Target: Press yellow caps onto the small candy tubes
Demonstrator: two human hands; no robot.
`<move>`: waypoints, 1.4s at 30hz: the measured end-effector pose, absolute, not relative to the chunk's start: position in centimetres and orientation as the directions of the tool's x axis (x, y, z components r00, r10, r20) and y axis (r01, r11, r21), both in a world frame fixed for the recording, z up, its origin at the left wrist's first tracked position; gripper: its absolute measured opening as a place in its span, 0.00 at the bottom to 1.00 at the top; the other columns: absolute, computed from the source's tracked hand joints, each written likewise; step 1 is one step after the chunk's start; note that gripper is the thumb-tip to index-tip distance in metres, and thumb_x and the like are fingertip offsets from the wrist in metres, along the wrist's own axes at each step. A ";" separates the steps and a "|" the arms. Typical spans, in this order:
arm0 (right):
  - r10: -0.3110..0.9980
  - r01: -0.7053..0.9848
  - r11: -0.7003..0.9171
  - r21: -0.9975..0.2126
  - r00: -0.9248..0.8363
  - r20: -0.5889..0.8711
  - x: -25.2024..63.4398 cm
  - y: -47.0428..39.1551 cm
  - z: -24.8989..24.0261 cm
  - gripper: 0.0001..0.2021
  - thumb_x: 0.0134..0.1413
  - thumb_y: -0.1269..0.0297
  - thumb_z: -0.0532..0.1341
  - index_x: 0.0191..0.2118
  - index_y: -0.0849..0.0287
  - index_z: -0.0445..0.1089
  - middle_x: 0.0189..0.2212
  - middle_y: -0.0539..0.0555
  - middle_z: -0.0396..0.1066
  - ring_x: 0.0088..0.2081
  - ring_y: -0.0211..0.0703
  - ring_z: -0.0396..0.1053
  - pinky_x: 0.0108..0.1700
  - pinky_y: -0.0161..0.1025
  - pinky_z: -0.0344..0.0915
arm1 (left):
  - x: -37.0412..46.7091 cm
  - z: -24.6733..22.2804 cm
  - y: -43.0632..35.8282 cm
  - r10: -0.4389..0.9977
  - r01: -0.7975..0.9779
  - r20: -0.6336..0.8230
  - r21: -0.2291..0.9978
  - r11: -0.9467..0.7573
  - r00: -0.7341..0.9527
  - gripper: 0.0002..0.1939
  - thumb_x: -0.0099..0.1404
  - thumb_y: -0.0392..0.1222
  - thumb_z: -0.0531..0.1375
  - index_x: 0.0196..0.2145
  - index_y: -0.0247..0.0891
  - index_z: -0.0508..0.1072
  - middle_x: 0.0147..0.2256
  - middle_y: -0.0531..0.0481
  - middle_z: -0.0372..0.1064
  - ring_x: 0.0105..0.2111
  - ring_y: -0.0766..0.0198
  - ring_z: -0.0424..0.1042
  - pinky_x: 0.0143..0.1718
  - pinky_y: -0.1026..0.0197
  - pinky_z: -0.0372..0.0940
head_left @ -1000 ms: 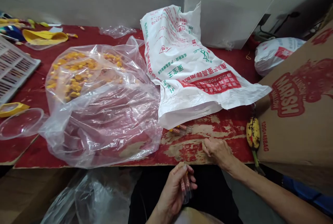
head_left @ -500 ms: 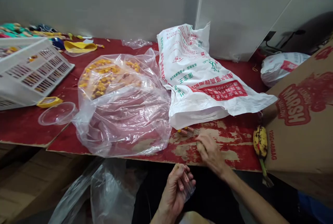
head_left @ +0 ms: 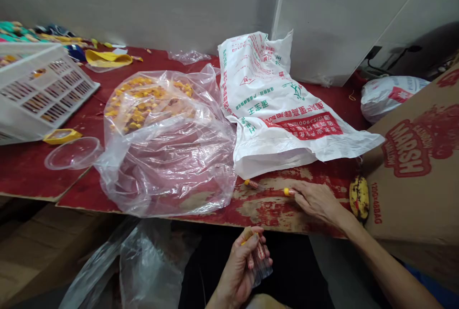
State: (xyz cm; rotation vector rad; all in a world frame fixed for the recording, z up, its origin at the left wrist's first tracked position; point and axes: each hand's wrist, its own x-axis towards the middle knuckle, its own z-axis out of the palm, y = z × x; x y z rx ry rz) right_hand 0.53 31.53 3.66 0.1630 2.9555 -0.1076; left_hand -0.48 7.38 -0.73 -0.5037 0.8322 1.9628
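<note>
My left hand (head_left: 241,266), low in front of the table's edge, is closed around several clear plastic tubes (head_left: 261,266) with red-and-white contents. A bit of yellow shows by its thumb. Over the worn right part of the table, my right hand (head_left: 319,200) pinches a tube with a yellow cap (head_left: 288,192); the cap points left and the fingers hide most of the tube. One more yellow-capped tube (head_left: 254,185) lies on the table just left of that hand, by the mouth of the white printed sack (head_left: 287,144).
A clear plastic bag (head_left: 179,160) of yellow caps lies left of the sack. Farther left are a white basket (head_left: 60,91), a clear round lid (head_left: 73,153) and a yellow piece (head_left: 62,136). A banana (head_left: 359,198) and a large cardboard box (head_left: 423,194) stand right.
My right hand has moved right and now holds a yellow-capped tube. Fewer tubes lie by the sack's mouth. In my left hand, the tubes show more fully.
</note>
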 end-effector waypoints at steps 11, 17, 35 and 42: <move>0.266 0.233 0.962 0.140 -0.916 -0.302 0.0 28.9 0.5 0.15 0.62 0.70 0.48 0.35 0.64 0.72 0.30 0.64 0.73 0.31 0.52 0.72 0.27 0.38 0.53 | -0.5 -1.2 8.9 0.629 -0.914 -0.662 0.296 -0.278 -0.406 0.16 0.50 0.44 0.70 0.33 0.33 0.72 0.30 0.48 0.69 0.26 0.61 0.72 0.29 0.58 0.71; 0.272 0.266 0.962 0.057 -0.940 -0.206 1.0 29.4 1.1 0.12 0.63 0.67 0.50 0.33 0.61 0.69 0.29 0.56 0.72 0.33 0.46 0.71 0.30 0.37 0.57 | -0.4 -0.8 9.3 0.605 -0.897 -0.663 0.303 -0.322 -0.441 0.17 0.50 0.41 0.71 0.36 0.35 0.72 0.30 0.49 0.70 0.27 0.60 0.73 0.30 0.56 0.71; 0.239 0.207 0.950 -0.236 -0.964 0.119 -4.3 22.0 0.1 0.11 0.59 0.67 0.55 0.45 0.61 0.67 0.46 0.60 0.65 0.47 0.52 0.60 0.48 0.47 0.57 | -0.1 -0.3 6.3 0.553 -0.822 -0.627 0.282 -0.495 -0.549 0.19 0.46 0.42 0.72 0.34 0.35 0.72 0.31 0.48 0.72 0.30 0.57 0.74 0.32 0.52 0.72; 0.063 0.078 0.950 -0.302 -0.996 -0.058 -3.2 23.9 0.9 0.10 0.64 0.65 0.50 0.41 0.60 0.68 0.37 0.55 0.70 0.37 0.42 0.66 0.41 0.36 0.59 | -1.0 -0.8 5.5 0.596 -0.830 -0.584 0.309 -0.465 -0.551 0.17 0.49 0.42 0.70 0.35 0.34 0.72 0.32 0.48 0.71 0.30 0.58 0.73 0.30 0.53 0.72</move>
